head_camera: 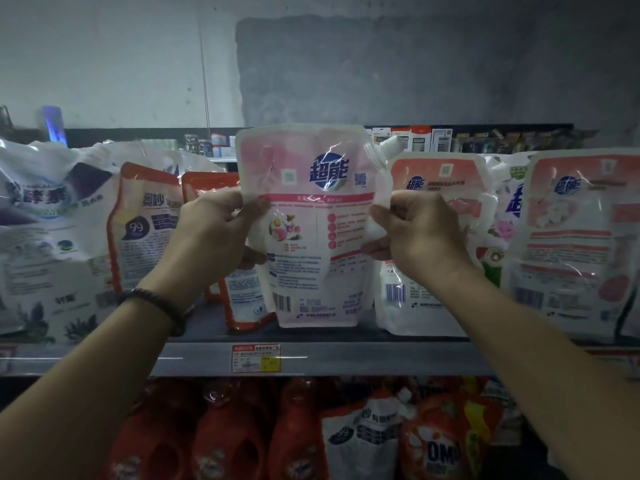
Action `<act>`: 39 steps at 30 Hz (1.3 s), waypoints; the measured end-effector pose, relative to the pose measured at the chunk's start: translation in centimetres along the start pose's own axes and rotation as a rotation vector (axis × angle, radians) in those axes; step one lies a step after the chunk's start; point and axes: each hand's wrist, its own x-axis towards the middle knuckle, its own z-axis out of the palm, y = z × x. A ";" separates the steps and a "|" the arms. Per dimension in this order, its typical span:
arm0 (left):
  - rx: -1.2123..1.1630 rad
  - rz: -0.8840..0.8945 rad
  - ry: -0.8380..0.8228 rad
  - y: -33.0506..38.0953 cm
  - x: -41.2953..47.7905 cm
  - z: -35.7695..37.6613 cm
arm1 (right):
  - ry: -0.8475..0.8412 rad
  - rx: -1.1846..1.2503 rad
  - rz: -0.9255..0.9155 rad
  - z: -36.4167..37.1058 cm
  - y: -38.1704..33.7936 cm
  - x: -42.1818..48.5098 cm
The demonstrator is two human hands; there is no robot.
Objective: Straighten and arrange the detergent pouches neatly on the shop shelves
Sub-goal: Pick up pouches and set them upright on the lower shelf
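Left hand [211, 233]: fingers curled, pinching the pink pouch [304, 223] at its left edge.
Right hand [412, 237]: gripping the opposite edge (spout above it).
Pouch: upright between both hands.

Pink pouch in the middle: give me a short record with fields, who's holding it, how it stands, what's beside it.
item: pink pouch, upright, barcode side toward camera
held by: left hand grips its left edge, right hand its right edge
top right corner: white spout
neighbours: orange-edged pouch to its left, salmon-topped pouch to its right
below: shelf with price tag
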 end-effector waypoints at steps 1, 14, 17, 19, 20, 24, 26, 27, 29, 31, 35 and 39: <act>0.004 -0.010 -0.004 -0.2 0.2 0.1 | 0.000 -0.011 0.013 0.2 0.3 0.1; 0.074 -0.034 -0.048 -1.6 0.3 0.1 | -0.055 -0.037 0.118 1.0 0.8 0.4; 0.089 -0.035 -0.037 -1.7 0.3 0.3 | -0.054 -0.057 0.101 1.1 0.9 0.5; 0.104 -0.029 -0.021 -1.8 0.2 0.5 | -0.034 -0.055 0.080 1.1 1.2 0.4; 0.116 -0.020 -0.011 -1.8 0.2 0.5 | -0.021 -0.046 0.073 1.0 1.3 0.4; 0.279 0.106 0.032 -2.3 -0.2 0.7 | -0.012 -0.006 0.050 0.2 1.7 0.0; 0.371 0.162 0.072 -2.7 -0.4 0.9 | 0.008 -0.004 0.016 -0.5 1.9 -0.5; 0.405 0.183 0.123 -2.8 -0.5 1.1 | 0.031 -0.008 -0.007 -0.9 2.0 -0.7; 0.456 0.259 0.253 -3.0 -1.0 1.7 | 0.092 -0.028 -0.045 -2.0 2.2 -1.1; 0.448 0.394 0.350 -2.6 -1.7 2.7 | 0.154 -0.067 -0.066 -3.1 2.6 -1.2; 0.383 0.549 0.302 -1.1 -3.8 5.3 | 0.287 -0.185 -0.077 -5.3 4.0 -1.4; 0.098 0.397 -0.010 0.8 -5.9 8.4 | 0.340 -0.283 -0.020 -7.3 4.7 -1.7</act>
